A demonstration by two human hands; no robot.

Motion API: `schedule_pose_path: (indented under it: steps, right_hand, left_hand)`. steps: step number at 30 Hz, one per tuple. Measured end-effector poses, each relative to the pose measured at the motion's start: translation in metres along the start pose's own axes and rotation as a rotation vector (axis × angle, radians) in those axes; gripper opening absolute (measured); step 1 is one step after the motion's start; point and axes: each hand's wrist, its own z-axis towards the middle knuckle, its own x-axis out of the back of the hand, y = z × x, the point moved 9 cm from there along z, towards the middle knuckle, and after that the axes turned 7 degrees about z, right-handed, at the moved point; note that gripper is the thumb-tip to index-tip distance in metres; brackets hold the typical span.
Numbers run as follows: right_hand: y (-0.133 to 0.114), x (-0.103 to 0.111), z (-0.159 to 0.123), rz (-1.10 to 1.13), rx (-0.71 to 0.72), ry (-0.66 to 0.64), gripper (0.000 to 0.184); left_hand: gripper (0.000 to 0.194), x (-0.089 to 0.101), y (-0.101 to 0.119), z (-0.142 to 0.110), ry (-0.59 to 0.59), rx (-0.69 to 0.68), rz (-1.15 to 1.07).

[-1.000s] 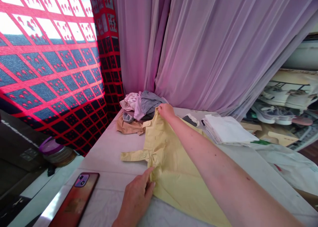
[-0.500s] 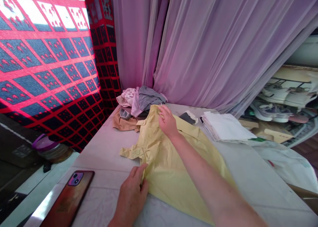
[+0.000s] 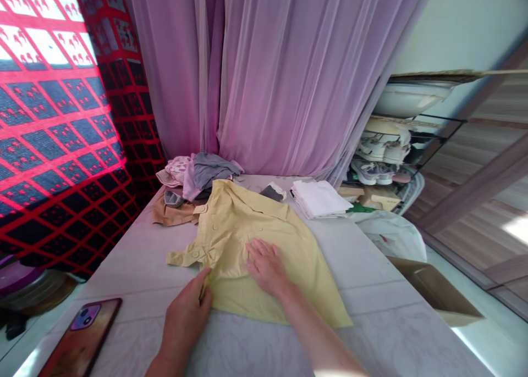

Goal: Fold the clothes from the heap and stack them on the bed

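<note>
Two bare hands are on a pale yellow button-front shirt point(image 3: 243, 245), which lies flat and front up on a long bench point(image 3: 371, 333) with a white marbled cover, its collar toward the far end. One sleeve point(image 3: 185, 256), with a buttoned tab, sticks out to the left. The right hand point(image 3: 266, 267) is spread palm down, pressing on the middle of the shirt, while the left hand point(image 3: 185, 322) pinches the shirt's lower left edge between thumb and fingers, just below the sleeve. A smartphone in a red-brown case point(image 3: 80, 338) lies on the near left of the bench, well apart from the shirt. Just beyond the collar sits a loose heap of clothes: a grey garment point(image 3: 214, 169), a pink patterned piece point(image 3: 175, 169) and a tan garment point(image 3: 171, 215). Farther right lie a small dark item with a white edge point(image 3: 272, 192) and a stack of folded white cloths point(image 3: 319, 198). A sheer lilac curtain point(image 3: 268, 75) hangs behind the bench, beside a red and navy patterned sheet point(image 3: 61, 129). To the right stand a rack of sneakers point(image 3: 373, 171) under a white basin point(image 3: 412, 99), a white plastic bag point(image 3: 391, 237) and an open cardboard box point(image 3: 437, 294).
</note>
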Motion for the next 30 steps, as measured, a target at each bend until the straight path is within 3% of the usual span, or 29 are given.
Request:
schedule_pose_path:
  steps: [5, 9, 11, 16, 19, 26, 30]
  right_hand:
    - [0.084, 0.025, -0.054, -0.142, -0.256, 0.138, 0.048]
    - [0.107, 0.026, -0.073, -0.163, -0.261, 0.2, 0.046]
    - [0.108, 0.027, -0.074, -0.136, -0.225, 0.248, 0.046]
    - [0.11, 0.039, -0.078, 0.001, -0.116, 0.413, 0.044]
    - [0.097, 0.044, -0.09, 0.054, -0.02, 0.442, 0.043]
    - [0.019, 0.009, -0.122, 0.077, 0.226, 0.007, 0.046]
    - [0.023, 0.005, -0.122, 0.07, 0.177, -0.004, 0.047]
  left_hand:
    - [0.042, 0.006, 0.004, 0.0, 0.066, -0.04, 0.156]
    - [0.038, 0.022, 0.025, -0.007, 0.27, -0.256, 0.17]
    - [0.03, 0.025, 0.04, -0.013, 0.26, -0.384, 0.159]
    - [0.026, 0.014, 0.068, -0.026, -0.055, -0.627, 0.175]
    - [0.031, 0.016, 0.075, -0.029, -0.087, -0.683, 0.252]
    - [0.035, 0.005, 0.096, -0.027, -0.102, -0.804, 0.446]
    - [0.042, 0.005, 0.094, -0.015, -0.193, -0.641, 0.386]
